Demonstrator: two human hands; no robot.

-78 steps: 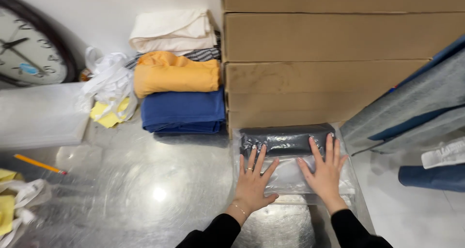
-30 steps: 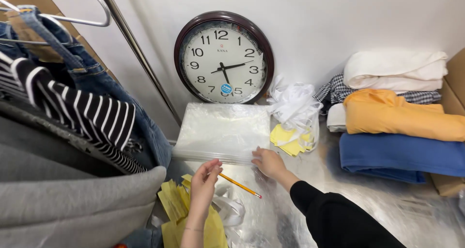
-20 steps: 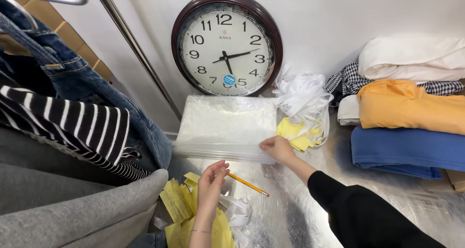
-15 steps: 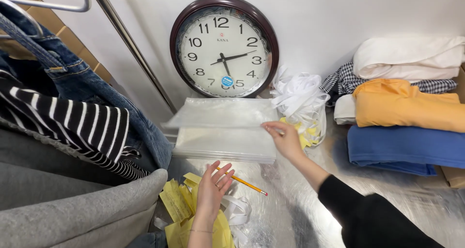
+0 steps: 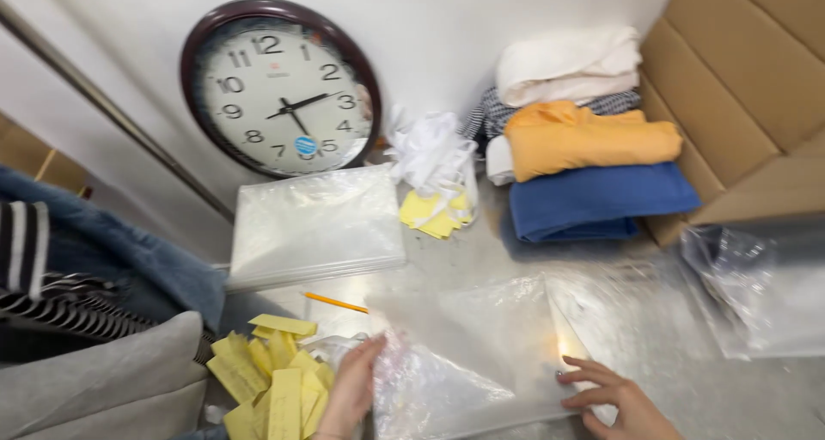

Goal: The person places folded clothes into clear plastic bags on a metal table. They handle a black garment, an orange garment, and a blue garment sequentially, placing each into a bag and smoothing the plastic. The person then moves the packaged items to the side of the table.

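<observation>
A crinkly clear plastic bag [image 5: 468,354] lies flat on the shiny metal worktop [image 5: 653,320], near edge. The left hand [image 5: 351,394] grips its left side, fingers curled; the right hand [image 5: 620,397] presses it with spread fingers (nothing inside). Yellow paper tags [image 5: 271,380] sit just left.

Both hands are cut off by the bottom edge: only the fingers and part of the palm of the left hand [image 5: 352,397] show, and the right hand [image 5: 614,399] ends at the knuckles. The clear plastic bag [image 5: 468,363] they touch is motion-blurred, so its edges and any contents cannot be told. The hanging clothes [image 5: 77,294] run off the left edge, the cardboard box [image 5: 748,88] off the right, and the second bag [image 5: 756,285] there is smeared.
</observation>
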